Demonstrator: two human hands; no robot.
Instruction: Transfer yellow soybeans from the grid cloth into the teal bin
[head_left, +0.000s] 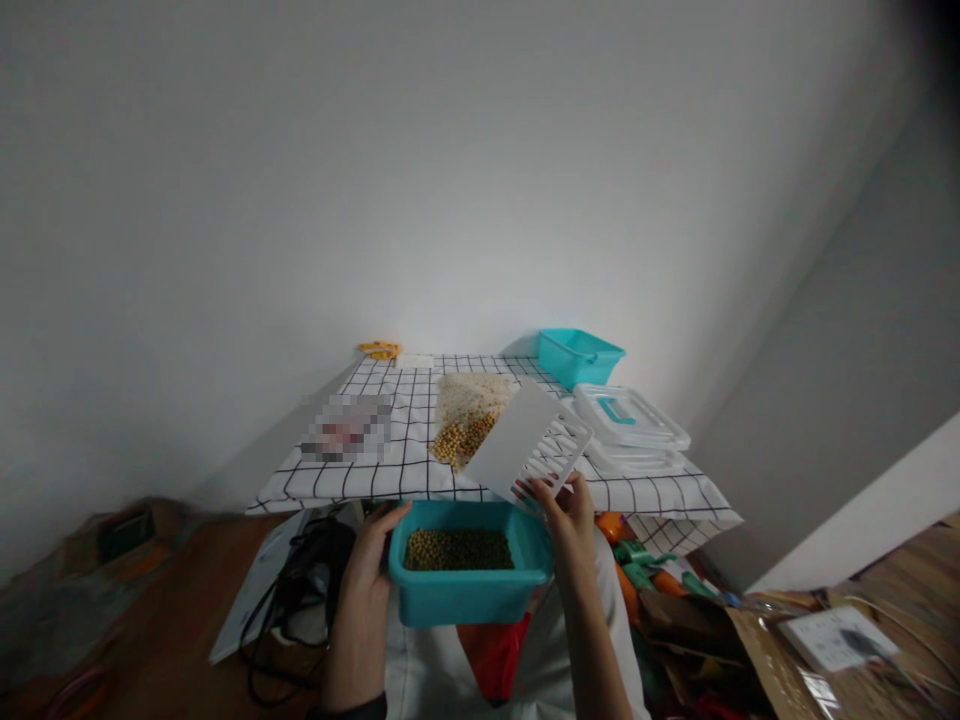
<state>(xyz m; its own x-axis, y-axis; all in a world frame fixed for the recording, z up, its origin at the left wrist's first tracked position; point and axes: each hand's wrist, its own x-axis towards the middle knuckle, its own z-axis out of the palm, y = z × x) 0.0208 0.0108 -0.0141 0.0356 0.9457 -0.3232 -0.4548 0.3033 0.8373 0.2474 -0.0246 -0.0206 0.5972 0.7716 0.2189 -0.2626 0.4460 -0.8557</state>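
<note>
A teal box (469, 597) with small green beans (459, 550) inside is held over the lap at the table's front edge. My left hand (375, 545) grips its left side, fingers on the rim. My right hand (562, 510) is closed on a white slotted plastic board (517, 435), which is tilted above the box's right rear corner; that hand is also beside the box's right rim. Behind the board, a pile of yellow beans (461, 438) lies on a pale sheet or bag (469, 392) on the checked cloth.
The checked tablecloth (409, 430) bears a second teal box (577, 357) at the back right, clear lids (634, 418) with a teal handle at the right, and an orange item (380, 350) at the back left. A blurred-out item (345, 430) lies left. Bags and cables are on the floor.
</note>
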